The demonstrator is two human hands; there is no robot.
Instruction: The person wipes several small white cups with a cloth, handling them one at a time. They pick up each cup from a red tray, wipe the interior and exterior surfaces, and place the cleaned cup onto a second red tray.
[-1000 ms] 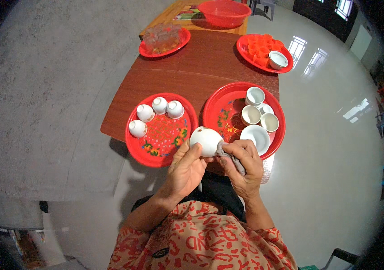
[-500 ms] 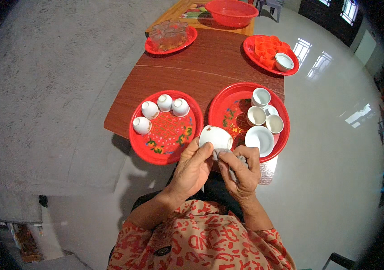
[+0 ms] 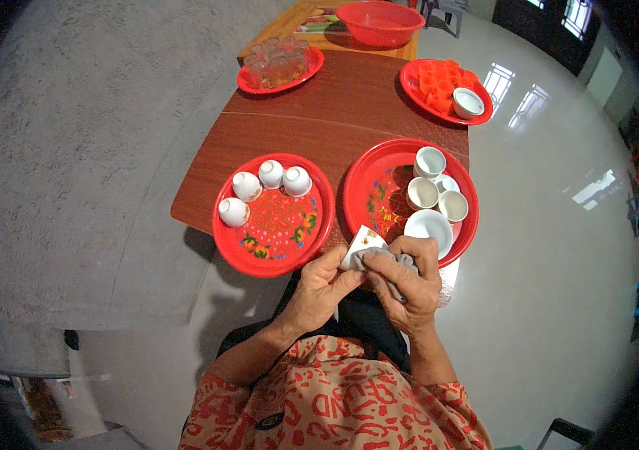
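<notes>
A white cup point(image 3: 364, 240) with a small floral mark is tilted between my hands, over the near edge of the right tray. My left hand point(image 3: 318, 291) grips its left side between thumb and fingers. My right hand point(image 3: 408, 283) is closed on a crumpled grey cloth point(image 3: 403, 261), pressed against the cup's lower right part. Just beyond, the red right tray point(image 3: 368, 159) bears several white cups point(image 3: 423, 193) and a larger white bowl point(image 3: 429, 227), mouths up. On the red left tray point(image 3: 263, 251), several white cups point(image 3: 270, 174) stand upside down along the far side.
On the brown table point(image 3: 282, 131), a red plate point(image 3: 312, 69) of clear glasses point(image 3: 278, 61) stands far left. Far right, another red plate point(image 3: 414, 99) holds orange cups point(image 3: 439, 80) and a white bowl point(image 3: 469, 102). A red basin point(image 3: 381, 26) sits at the back.
The cup has been turned in my hands and lowered slightly toward me. The cloth in my right hand now covers more of it. The view has shifted a little.
</notes>
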